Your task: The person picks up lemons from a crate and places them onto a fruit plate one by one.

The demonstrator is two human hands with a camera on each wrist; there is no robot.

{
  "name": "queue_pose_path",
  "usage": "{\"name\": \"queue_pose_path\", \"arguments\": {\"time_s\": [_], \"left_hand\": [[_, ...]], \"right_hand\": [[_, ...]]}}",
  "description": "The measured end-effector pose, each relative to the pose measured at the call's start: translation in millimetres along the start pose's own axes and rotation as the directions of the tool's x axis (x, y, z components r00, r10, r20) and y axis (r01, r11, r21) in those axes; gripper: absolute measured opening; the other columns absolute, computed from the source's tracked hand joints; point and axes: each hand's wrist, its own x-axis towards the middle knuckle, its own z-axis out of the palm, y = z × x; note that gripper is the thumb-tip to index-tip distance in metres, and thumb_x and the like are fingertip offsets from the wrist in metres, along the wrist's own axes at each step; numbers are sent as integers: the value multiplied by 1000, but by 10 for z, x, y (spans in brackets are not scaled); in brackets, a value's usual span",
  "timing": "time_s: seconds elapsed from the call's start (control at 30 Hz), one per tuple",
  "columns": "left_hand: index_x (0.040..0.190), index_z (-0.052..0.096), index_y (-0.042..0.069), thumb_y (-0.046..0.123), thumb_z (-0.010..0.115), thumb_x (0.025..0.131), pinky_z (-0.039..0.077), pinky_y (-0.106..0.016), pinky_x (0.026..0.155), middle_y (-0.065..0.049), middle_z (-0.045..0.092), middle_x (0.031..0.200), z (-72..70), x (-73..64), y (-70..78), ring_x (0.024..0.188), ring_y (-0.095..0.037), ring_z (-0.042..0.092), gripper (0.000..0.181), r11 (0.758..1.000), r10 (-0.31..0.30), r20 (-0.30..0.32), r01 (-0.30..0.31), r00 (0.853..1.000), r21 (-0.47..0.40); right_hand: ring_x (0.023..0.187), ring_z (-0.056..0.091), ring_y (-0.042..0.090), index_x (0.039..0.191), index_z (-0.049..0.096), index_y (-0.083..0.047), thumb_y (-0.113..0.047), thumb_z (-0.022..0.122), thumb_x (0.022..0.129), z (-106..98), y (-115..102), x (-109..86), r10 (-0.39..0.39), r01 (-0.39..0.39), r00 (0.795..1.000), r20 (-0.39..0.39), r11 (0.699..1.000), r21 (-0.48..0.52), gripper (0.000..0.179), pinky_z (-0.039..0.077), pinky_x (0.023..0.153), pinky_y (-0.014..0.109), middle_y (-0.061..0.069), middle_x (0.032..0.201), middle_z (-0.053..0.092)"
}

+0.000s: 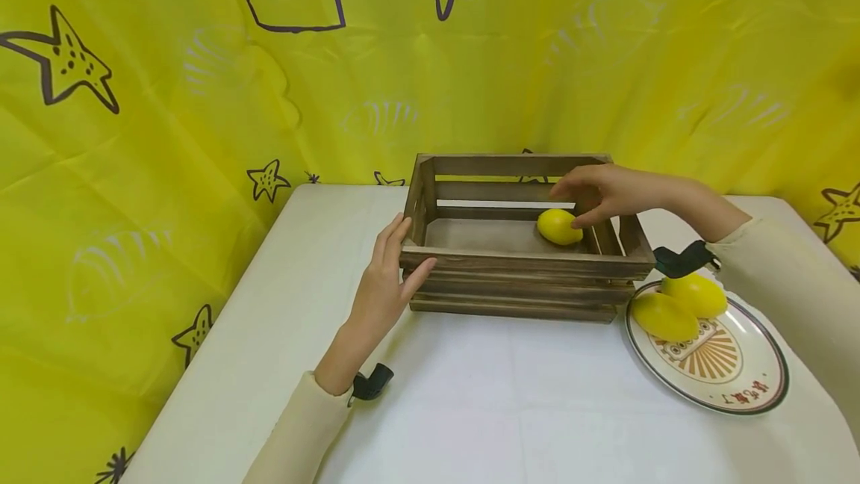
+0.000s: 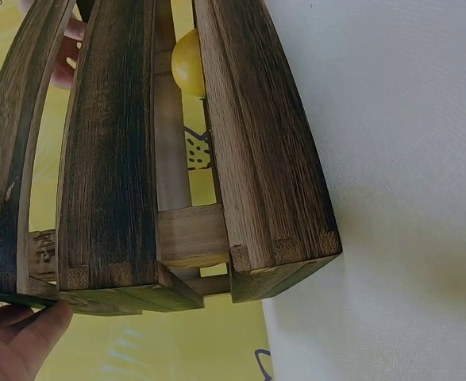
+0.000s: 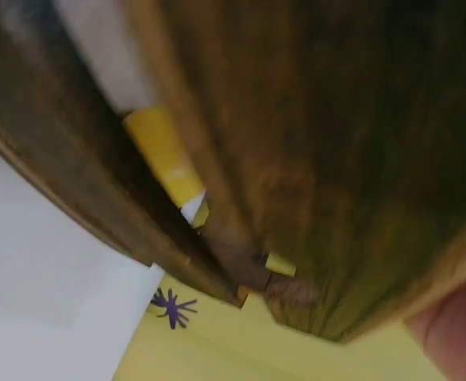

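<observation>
A slatted wooden crate (image 1: 517, 267) stands on the white table. My left hand (image 1: 379, 282) holds its front left corner, thumb at the front rail and fingers along the left end. The left wrist view shows that thumb (image 2: 38, 337) against the end of the slats. Over the crate's right end reaches my right hand (image 1: 605, 189), its fingers loosely bent and spread from the thumb. Just below lies a yellow lemon (image 1: 559, 227) on the crate floor. The thumb tip is at the lemon's right side; whether it touches I cannot tell.
Right of the crate, a white plate (image 1: 752, 364) with a dark rim and orange print bears two more lemons (image 1: 695, 296). A yellow patterned curtain (image 1: 363, 81) hangs behind and left of the table (image 1: 470, 394). Crate slats fill much of both wrist views.
</observation>
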Motion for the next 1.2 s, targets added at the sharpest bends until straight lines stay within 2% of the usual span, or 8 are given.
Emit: {"name": "queue_pose_path", "arguments": {"time_s": [0.1,0.23,0.43,0.6,0.73,0.87,1.0,1.2], "left_hand": [[145,35,-5,25,67,94,55,-40,89,-20,35,150,-11,16,5,125,-37,53,67,1000,4,2,-4,1000,3],[145,35,-5,25,67,94,55,-39,87,-20,35,150,-30,25,7,122,-37,55,67,1000,4,4,-4,1000,5],[145,36,-5,23,68,93,56,-39,85,-21,35,150,-48,5,-8,114,-38,60,67,1000,-1,-7,1,1000,4],[145,36,-4,24,68,94,54,-41,89,-20,35,150,-40,8,-16,123,-37,55,66,1000,2,-9,-2,1000,0],[145,36,-3,23,68,93,54,-42,91,-20,35,150,-28,8,-13,125,-37,53,66,1000,6,-15,-6,1000,-5],[145,35,-3,22,68,93,55,-40,87,-20,35,149,-3,0,-8,121,-37,56,67,1000,18,-15,-18,1000,-9],[146,35,-3,22,68,93,57,-38,84,-21,35,149,19,-4,-1,121,-37,56,67,999,37,-8,-37,999,-13],[146,35,-1,20,69,93,58,-37,79,-20,35,150,12,-3,-1,113,-38,61,67,999,34,-13,-34,999,-10]], "right_hand": [[117,57,42,126,53,12,-2,76,82,-35,-23,79,100,-99,995,28,995,-19,51,54,90,41,29,127,55],[113,60,39,126,54,9,-4,78,82,-57,-24,163,177,-173,983,43,980,-97,52,53,90,46,27,127,58],[106,60,38,124,58,7,-8,79,80,-51,-8,266,168,-153,983,78,973,-174,51,53,88,49,24,123,61],[108,60,42,124,58,6,-7,78,81,-10,62,318,139,-119,982,125,981,-155,49,53,90,50,25,125,58],[105,61,43,123,58,6,-2,77,80,42,130,348,123,-91,979,160,977,-195,47,53,88,51,27,127,55],[112,55,47,123,57,7,-2,76,80,101,173,358,149,-89,964,218,960,-266,48,49,92,55,29,128,53],[122,46,50,124,56,9,-8,76,81,130,225,364,210,-132,944,254,947,-293,50,42,98,60,31,129,52],[123,43,53,128,52,10,-14,74,85,107,306,440,270,-192,915,300,945,-265,54,42,98,60,36,131,47]]}}
